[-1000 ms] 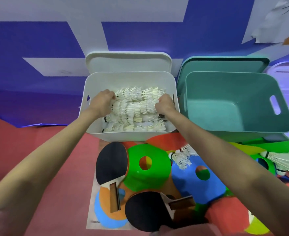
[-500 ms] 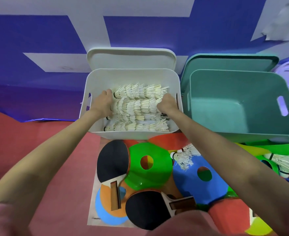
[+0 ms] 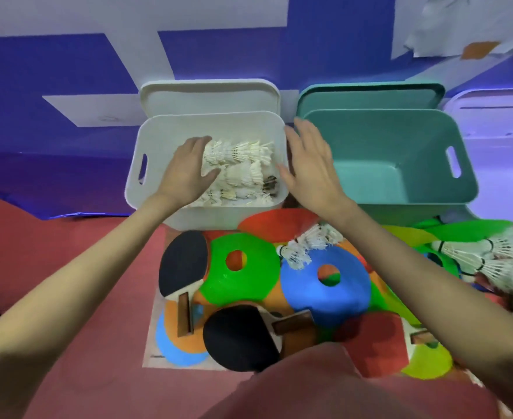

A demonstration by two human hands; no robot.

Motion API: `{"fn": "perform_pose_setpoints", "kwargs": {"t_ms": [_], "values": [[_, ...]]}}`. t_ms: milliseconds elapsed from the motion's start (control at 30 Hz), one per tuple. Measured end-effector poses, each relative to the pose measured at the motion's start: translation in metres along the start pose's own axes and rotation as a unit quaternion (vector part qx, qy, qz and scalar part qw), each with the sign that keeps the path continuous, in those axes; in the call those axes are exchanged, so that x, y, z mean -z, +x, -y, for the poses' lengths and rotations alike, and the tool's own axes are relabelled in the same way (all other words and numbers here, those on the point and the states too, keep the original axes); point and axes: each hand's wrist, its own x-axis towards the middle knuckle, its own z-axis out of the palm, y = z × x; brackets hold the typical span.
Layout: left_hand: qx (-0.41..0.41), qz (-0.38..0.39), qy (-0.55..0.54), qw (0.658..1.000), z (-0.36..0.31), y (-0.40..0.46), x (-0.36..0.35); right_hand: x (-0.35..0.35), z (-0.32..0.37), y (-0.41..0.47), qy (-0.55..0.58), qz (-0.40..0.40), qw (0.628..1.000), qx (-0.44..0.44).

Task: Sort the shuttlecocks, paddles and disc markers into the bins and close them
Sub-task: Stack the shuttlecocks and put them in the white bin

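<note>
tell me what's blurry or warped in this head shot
Head view: right hand over the white bin is motion-smeared; shuttlecocks at the right edge are soft; wide-angle lens bows the teal bin and both forearms outward.

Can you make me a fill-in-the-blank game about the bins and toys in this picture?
1. The shuttlecocks lie inside the ____ bin.
2. The teal bin holds ____.
3. The blue disc has a round ____ in its middle.
4. The left hand rests in the white bin with its fingers ____.

Missing words: white; nothing; hole; straight
</note>
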Motion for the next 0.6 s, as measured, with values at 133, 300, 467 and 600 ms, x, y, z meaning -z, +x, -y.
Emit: {"fn": "perform_pose_setpoints", "kwargs": {"t_ms": [133, 300, 467, 600], "values": [[-0.102, -0.086, -0.083, 0.988, -0.093, -0.035, -0.021, 0.032, -0.046, -0.095, 0.042, -0.068, 0.992, -0.097], [-0.134, -0.023, -0.17, 0.976, -0.189, -0.077, -0.077, 0.047, -0.11, -0.232, 0.071, -0.053, 0.972, -0.217], [-0.141, 0.069, -0.184, 0.97, -0.254, -0.106, -0.131, 0.067, -0.158, -0.325, 0.063, -0.043, 0.948, -0.308], [-0.151, 0.113, -0.171, 0.967, -0.296, -0.116, -0.16, 0.081, -0.185, -0.361, 0.073, -0.062, 0.935, -0.342]]}}
